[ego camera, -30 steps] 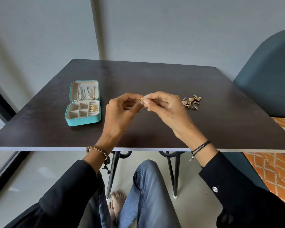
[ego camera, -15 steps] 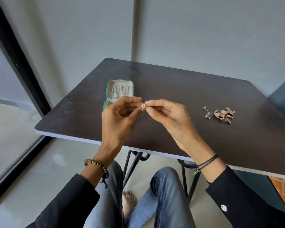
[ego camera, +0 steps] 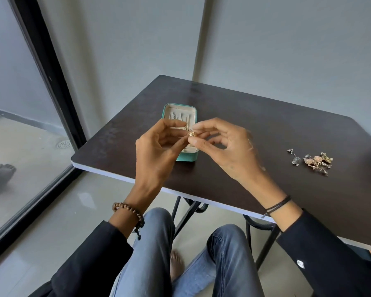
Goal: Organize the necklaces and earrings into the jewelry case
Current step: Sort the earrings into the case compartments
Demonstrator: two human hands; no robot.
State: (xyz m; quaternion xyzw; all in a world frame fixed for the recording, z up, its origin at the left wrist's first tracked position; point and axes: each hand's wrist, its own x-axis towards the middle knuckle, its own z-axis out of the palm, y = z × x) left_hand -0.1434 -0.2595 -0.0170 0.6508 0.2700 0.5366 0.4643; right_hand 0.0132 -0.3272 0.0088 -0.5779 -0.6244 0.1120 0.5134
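While both hands are meeting up in the air above the table [ego camera: 244, 116], the right hand [ego camera: 227, 146] is pinching a tiny gold earring [ego camera: 191, 134] between thumb and forefinger. The left hand [ego camera: 156, 153] is pinching at it from the other side, so both are clamped on the same piece. It's looking like a round, domed bit of metal with a lacy patterned face, and that face is pointing up toward the camera. It's too round and small for me to call a long axis. Right behind it, the teal jewelry case [ego camera: 187, 156] is lying open with its cream, soft-looking lining showing. Its long side is running away from the person, lid at the far end. A tangled pile of earrings [ego camera: 315, 161], gold and silvery, is sitting well off to the right on the dark matte top.
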